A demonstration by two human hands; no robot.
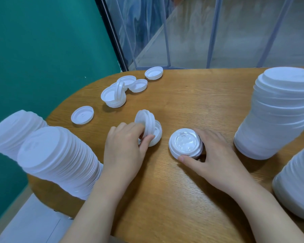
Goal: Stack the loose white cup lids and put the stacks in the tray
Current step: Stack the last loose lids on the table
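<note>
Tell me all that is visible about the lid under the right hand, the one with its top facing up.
The lid is round, white, thin plastic as it looks, with a raised dome, a wider rim and embossed marks on top, including a small sip tab near the far edge. It sits top up, tilted slightly toward the left, on the wooden table, perhaps on other lids that are mostly hidden. The right hand curls round it, thumb on the near rim, fingers behind. Nothing else touches it.
</note>
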